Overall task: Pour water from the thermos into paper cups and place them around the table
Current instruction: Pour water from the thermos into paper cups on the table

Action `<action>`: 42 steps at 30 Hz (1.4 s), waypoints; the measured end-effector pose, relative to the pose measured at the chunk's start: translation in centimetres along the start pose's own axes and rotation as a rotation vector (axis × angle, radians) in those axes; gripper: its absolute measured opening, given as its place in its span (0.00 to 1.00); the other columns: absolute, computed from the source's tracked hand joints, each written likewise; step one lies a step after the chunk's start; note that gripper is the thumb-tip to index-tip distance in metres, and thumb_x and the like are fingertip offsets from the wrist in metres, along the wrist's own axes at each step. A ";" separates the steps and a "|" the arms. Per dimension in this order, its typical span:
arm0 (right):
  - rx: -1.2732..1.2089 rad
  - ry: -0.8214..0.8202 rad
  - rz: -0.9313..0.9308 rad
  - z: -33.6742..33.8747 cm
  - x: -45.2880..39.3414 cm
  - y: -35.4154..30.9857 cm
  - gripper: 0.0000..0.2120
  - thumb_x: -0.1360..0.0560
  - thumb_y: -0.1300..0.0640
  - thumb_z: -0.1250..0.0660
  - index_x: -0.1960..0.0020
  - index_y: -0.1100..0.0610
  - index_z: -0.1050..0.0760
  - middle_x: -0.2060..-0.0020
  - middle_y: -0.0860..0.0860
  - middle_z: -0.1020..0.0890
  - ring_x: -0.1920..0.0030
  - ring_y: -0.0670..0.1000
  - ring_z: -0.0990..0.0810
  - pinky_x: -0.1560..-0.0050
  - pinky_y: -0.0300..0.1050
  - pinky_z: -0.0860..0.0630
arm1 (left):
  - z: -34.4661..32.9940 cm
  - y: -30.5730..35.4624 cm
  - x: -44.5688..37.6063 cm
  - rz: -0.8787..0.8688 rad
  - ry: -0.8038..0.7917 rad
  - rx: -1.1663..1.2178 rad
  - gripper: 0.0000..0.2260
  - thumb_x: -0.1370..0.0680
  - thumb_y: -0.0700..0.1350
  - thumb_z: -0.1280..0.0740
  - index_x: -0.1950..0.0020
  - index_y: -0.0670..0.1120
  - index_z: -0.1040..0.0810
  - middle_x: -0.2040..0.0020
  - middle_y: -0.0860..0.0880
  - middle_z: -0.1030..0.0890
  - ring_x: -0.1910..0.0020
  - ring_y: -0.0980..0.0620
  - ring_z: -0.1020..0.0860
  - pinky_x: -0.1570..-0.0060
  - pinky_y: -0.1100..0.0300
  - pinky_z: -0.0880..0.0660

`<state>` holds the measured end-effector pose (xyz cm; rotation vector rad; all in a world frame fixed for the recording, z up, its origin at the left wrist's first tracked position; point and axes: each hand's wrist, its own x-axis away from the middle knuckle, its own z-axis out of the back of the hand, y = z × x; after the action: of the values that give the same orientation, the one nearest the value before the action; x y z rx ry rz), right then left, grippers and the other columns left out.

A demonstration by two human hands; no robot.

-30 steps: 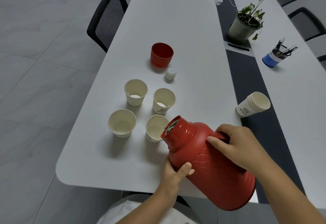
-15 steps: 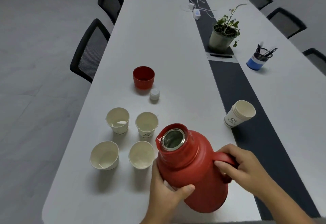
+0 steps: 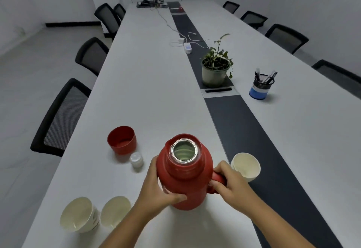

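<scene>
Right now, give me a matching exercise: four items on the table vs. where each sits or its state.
Items:
1. thermos
2. red lid cup
3. white stopper
4. pen holder

Places/states:
A. right of the dark centre strip
B. upright, mouth open, held by the left hand and right hand
C. just right of and nearer than the red lid cup
D. open end up, left of the thermos, farther away

Pairs: 1-B, 2-D, 3-C, 4-A
</scene>
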<state>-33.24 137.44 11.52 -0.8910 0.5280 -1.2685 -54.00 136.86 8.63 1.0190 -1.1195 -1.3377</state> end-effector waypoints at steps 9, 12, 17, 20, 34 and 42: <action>0.089 -0.051 -0.038 3.7 -11.8 2.5 0.17 0.29 0.64 0.39 0.66 0.48 0.43 0.70 0.46 0.31 0.64 0.54 0.27 0.54 0.55 0.23 | -1.4 -1.4 -11.1 0.018 0.041 -0.028 0.38 0.51 0.46 0.25 0.44 0.61 0.33 0.45 0.55 0.24 0.47 0.64 0.25 0.53 0.73 0.29; 0.122 -0.050 -0.024 4.3 -14.4 3.5 0.17 0.28 0.63 0.38 0.66 0.49 0.43 0.69 0.45 0.30 0.64 0.54 0.27 0.58 0.50 0.24 | -1.9 -1.9 -13.4 0.009 0.063 -0.013 0.38 0.52 0.47 0.25 0.44 0.61 0.33 0.46 0.57 0.24 0.47 0.65 0.25 0.53 0.72 0.29; 0.092 -0.070 -0.003 5.3 -17.2 4.3 0.12 0.27 0.61 0.37 0.63 0.51 0.39 0.63 0.54 0.25 0.58 0.60 0.22 0.54 0.57 0.23 | -2.3 -2.2 -16.2 0.008 0.078 0.007 0.38 0.51 0.49 0.24 0.43 0.57 0.33 0.47 0.59 0.24 0.50 0.67 0.24 0.55 0.75 0.28; 0.119 -0.082 0.019 5.9 -18.1 4.4 0.09 0.28 0.60 0.36 0.59 0.55 0.37 0.63 0.51 0.26 0.56 0.59 0.23 0.54 0.56 0.25 | -2.6 -2.0 -16.9 0.020 0.079 -0.013 0.37 0.52 0.50 0.25 0.44 0.59 0.33 0.47 0.58 0.24 0.51 0.67 0.24 0.56 0.74 0.27; 0.230 0.228 0.017 11.0 -4.5 9.3 0.13 0.28 0.57 0.34 0.44 0.51 0.26 0.51 0.34 0.30 0.51 0.32 0.31 0.57 0.22 0.33 | -12.0 -4.3 -6.3 0.000 0.068 -0.178 0.31 0.33 0.41 0.26 0.39 0.59 0.38 0.39 0.63 0.36 0.40 0.66 0.32 0.43 0.80 0.36; 0.359 0.035 -0.027 8.1 1.5 13.0 0.20 0.24 0.52 0.39 0.34 0.42 0.36 0.37 0.33 0.42 0.37 0.32 0.41 0.40 0.22 0.46 | -17.5 -3.5 -6.7 0.011 -0.350 -0.161 0.34 0.39 0.50 0.28 0.42 0.69 0.44 0.42 0.74 0.39 0.43 0.81 0.40 0.48 0.85 0.42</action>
<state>-19.01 138.78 5.88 -0.5768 0.3018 -1.3530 -37.07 142.29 1.64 0.6755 -1.2465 -1.6108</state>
